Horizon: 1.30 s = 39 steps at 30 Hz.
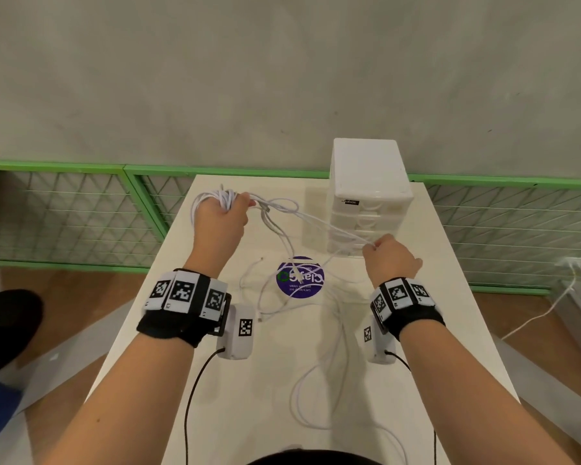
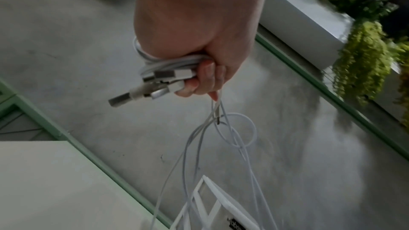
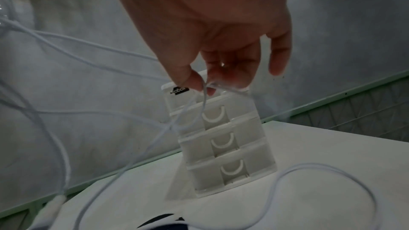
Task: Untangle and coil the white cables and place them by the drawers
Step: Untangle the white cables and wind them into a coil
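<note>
Slack white cables [image 1: 319,391] loop over the table [image 1: 450,330]; right hand [image 1: 391,256] pinches strands before the drawers [image 1: 366,182], left hand [image 1: 220,218] fists the coiled bundle [image 2: 168,64], plugs jutting out

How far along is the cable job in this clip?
Partly done. The left hand grips a coiled bundle of white cable with plugs sticking out. In hand: the right hand pinches strands stretched from that bundle. Left: loose cable lies tangled on the table, and nothing coiled sits by the drawers yet.
</note>
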Tool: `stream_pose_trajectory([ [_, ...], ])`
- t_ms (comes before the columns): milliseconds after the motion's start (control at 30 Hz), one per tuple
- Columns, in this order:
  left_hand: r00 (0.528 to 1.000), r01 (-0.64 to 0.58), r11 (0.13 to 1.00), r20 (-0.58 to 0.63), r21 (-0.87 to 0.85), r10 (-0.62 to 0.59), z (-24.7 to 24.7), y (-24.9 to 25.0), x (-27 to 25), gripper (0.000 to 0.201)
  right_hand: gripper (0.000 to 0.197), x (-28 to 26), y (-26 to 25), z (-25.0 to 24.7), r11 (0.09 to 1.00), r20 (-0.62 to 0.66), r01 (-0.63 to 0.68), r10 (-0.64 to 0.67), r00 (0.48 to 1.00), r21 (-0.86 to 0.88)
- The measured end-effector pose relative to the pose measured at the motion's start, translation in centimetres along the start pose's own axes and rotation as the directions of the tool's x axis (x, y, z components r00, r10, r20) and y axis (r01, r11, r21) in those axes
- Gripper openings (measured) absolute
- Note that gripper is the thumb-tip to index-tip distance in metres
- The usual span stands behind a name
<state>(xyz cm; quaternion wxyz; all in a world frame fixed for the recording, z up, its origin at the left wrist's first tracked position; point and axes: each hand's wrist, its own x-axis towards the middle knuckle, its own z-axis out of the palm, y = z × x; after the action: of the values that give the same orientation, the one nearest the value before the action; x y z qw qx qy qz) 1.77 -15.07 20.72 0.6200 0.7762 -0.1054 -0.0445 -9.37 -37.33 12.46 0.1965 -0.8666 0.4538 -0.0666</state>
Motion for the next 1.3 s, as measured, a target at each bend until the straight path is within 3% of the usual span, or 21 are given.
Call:
stream_pose_trajectory([
  [133, 1.0, -0.01, 0.998, 0.024, -0.058, 0.011, -0.1, 0.2, -0.1, 0.026, 0.032, 0.5, 0.1, -0.3, 0.965, -0.018, -0.063, 0.07, 0.997, 0.256],
  [200, 0.999, -0.016, 0.998, 0.035, -0.054, 0.018, -0.1, 0.2, -0.3, 0.027, 0.036, 0.7, -0.1, -0.3, 0.95, 0.008, -0.082, 0.083, 0.996, 0.3],
  [367, 1.0, -0.018, 0.999, 0.011, -0.038, 0.018, -0.5, -0.2, -0.4, 0.027, 0.045, 0.9, 0.5, 0.5, 0.954, 0.102, -0.192, 0.172, 0.98, 0.23],
  [533, 1.0, 0.003, 0.999, -0.03, -0.042, -0.005, -1.1, -0.6, -0.2, 0.026, 0.046, 0.4, 1.6, 0.8, 0.991, -0.053, -0.056, 0.063, 0.997, 0.118],
  [600, 0.998, 0.02, 0.999, -0.059, -0.048, -0.023, -1.5, -0.8, -0.1, 0.025, 0.062, 0.3, 1.9, 0.7, 0.988, -0.068, -0.121, 0.128, 0.989, 0.096],
  [700, 0.996, 0.04, 0.999, -0.077, -0.034, -0.043, -1.9, -1.1, 0.0, 0.024, 0.082, 0.3, 2.1, 0.6, 0.942, 0.066, -0.269, 0.261, 0.963, 0.201],
  [767, 0.995, 0.055, 0.998, -0.086, -0.043, -0.059, -1.9, -1.3, 0.1, 0.024, 0.078, 0.5, 2.2, 0.9, 0.908, 0.138, -0.198, 0.157, 0.978, 0.37],
  [867, 0.99, 0.086, 0.993, -0.1, -0.085, -0.094, -2.2, -1.3, 0.4, 0.025, 0.069, 0.3, 2.0, 0.8, 0.764, 0.115, -0.057, -0.022, 0.993, 0.643],
  [967, 0.99, 0.091, 0.989, -0.093, -0.12, -0.102, -2.6, -1.4, 0.7, 0.026, 0.066, 0.4, 1.3, 0.6, 0.632, 0.16, -0.081, -0.068, 0.985, 0.771],
  [1100, 0.99, 0.108, 0.986, -0.072, -0.123, -0.117, -2.6, -1.8, 0.7, 0.025, 0.034, 0.1, 0.0, 0.8, 0.482, 0.121, -0.023, -0.173, 0.977, 0.876],
  [1200, 0.986, 0.126, 0.984, -0.095, -0.124, -0.138, -2.8, -2.0, 0.8, 0.025, 0.027, -1.0, -1.0, 0.9, 0.438, 0.214, -0.044, -0.349, 0.912, 0.898],
  [1300, 0.987, 0.126, 0.983, -0.081, -0.132, -0.138, -2.9, -1.8, 1.0, 0.024, 0.027, -1.9, -1.2, 0.6, 0.542, 0.365, -0.033, -0.519, 0.773, 0.839],
])
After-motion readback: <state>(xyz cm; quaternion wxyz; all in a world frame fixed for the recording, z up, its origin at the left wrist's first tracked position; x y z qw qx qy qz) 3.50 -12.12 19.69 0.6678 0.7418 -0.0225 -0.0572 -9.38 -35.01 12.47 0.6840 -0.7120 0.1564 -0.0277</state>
